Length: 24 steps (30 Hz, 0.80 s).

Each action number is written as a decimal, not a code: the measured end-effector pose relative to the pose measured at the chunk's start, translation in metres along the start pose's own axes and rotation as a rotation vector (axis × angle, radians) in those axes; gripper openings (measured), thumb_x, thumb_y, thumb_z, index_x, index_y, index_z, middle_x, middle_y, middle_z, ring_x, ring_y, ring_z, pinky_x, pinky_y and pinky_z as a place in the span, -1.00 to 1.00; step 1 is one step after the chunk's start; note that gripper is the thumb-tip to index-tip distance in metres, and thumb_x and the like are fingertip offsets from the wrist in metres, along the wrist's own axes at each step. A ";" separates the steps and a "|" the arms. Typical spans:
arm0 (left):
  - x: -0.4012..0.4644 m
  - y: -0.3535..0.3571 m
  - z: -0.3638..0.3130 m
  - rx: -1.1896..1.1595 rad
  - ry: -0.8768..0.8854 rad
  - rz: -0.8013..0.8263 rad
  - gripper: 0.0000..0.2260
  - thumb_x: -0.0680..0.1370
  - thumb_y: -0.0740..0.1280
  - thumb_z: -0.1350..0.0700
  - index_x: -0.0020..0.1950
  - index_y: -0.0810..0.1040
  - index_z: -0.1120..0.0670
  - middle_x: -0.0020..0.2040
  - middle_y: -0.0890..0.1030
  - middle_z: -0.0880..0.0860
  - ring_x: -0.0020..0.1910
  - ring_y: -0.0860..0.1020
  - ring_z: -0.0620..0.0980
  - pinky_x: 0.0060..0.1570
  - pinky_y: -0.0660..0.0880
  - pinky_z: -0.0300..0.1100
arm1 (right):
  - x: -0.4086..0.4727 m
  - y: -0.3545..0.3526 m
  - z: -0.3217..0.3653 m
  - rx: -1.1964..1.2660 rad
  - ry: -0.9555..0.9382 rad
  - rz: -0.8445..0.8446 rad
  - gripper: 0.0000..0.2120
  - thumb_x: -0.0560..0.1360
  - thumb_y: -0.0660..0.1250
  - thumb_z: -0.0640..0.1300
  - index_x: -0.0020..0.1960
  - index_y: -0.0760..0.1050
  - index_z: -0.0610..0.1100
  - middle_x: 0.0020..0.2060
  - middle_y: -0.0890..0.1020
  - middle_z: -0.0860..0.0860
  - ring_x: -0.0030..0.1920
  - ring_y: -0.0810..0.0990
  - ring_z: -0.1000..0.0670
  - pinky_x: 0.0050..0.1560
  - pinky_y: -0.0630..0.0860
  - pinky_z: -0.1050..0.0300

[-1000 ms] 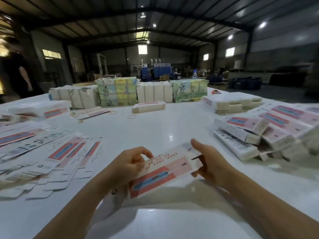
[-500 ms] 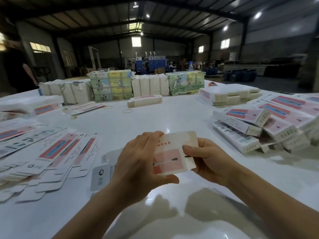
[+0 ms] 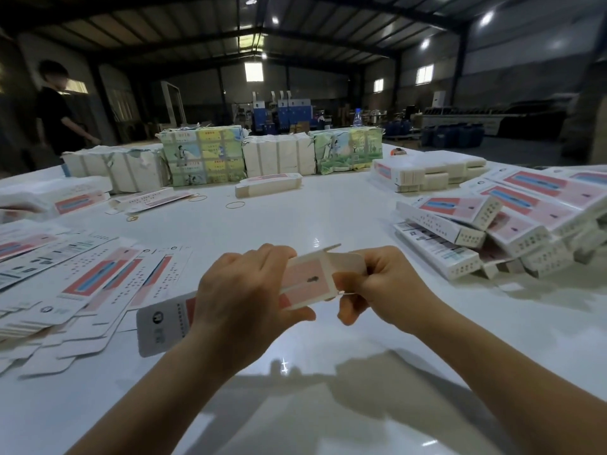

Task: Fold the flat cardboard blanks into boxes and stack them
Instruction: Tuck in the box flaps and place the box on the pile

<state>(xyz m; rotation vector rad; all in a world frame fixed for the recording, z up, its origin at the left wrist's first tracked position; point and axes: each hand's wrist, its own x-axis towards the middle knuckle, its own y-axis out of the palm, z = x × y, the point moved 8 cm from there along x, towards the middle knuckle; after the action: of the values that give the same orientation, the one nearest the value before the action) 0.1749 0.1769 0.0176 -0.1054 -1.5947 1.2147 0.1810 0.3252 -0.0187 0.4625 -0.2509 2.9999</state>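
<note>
Right-end flap [image 3: 331,249] now up, hands [image 3: 315,287] closer

- The glossy white table [image 3: 322,211] lies bare in a broad lane from the near edge to the far row, with only thin rubber bands [image 3: 235,204] on it
- Fanned flat pink-and-white cardboard blanks [image 3: 98,277] cover the left side; a heap of folded pink-and-white boxes [image 3: 486,231] blocks the right
- A row of wrapped white and green paper bundles [image 3: 230,157] walls the far edge; a low banded stack of blanks [image 3: 268,185] sits just before it
</note>
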 end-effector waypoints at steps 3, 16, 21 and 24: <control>0.001 0.002 0.000 0.012 0.021 0.038 -0.35 0.15 0.54 -0.25 0.04 0.57 0.17 -0.19 0.63 0.08 -0.37 0.56 0.10 -0.40 0.41 -0.16 | 0.000 0.001 -0.003 0.034 0.031 0.032 -0.79 0.50 0.24 -0.42 -0.09 0.62 -0.22 -0.45 0.63 -0.14 -0.49 0.60 -0.07 -0.43 0.56 0.16; -0.010 0.025 0.048 -0.181 -0.235 0.203 -0.39 0.23 0.26 -0.47 0.09 0.44 -0.08 -0.02 0.61 -0.09 -0.27 0.53 0.00 -0.31 0.55 -0.12 | 0.003 -0.018 -0.015 0.109 0.024 -0.215 -0.86 0.55 0.27 -0.25 0.01 0.60 -0.15 -0.25 0.64 -0.12 -0.45 0.58 -0.07 -0.43 0.56 0.09; -0.014 0.033 0.064 -0.159 -0.357 0.241 -0.52 0.29 0.37 -0.39 -0.01 0.37 -0.12 0.00 0.60 -0.08 -0.31 0.53 -0.03 -0.31 0.56 -0.15 | -0.019 -0.021 0.018 -0.422 -0.387 -0.511 -0.85 0.51 0.30 -0.30 -0.10 0.62 -0.11 -0.33 0.57 0.12 -0.41 0.55 0.03 -0.41 0.50 0.10; -0.014 0.036 0.063 -0.162 -0.374 0.243 -0.51 0.29 0.36 -0.39 0.03 0.38 -0.11 0.00 0.59 -0.08 -0.27 0.55 -0.02 -0.28 0.58 -0.12 | -0.016 0.000 0.014 -0.557 -0.390 -0.421 -0.84 0.48 0.34 -0.36 -0.03 0.66 -0.21 -0.25 0.60 0.03 -0.33 0.56 0.04 -0.27 0.54 0.07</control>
<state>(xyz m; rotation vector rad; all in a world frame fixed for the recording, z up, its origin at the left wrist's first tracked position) 0.1145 0.1453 -0.0119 -0.1889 -2.0537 1.3462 0.2005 0.3220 -0.0101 0.8903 -0.8632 2.2763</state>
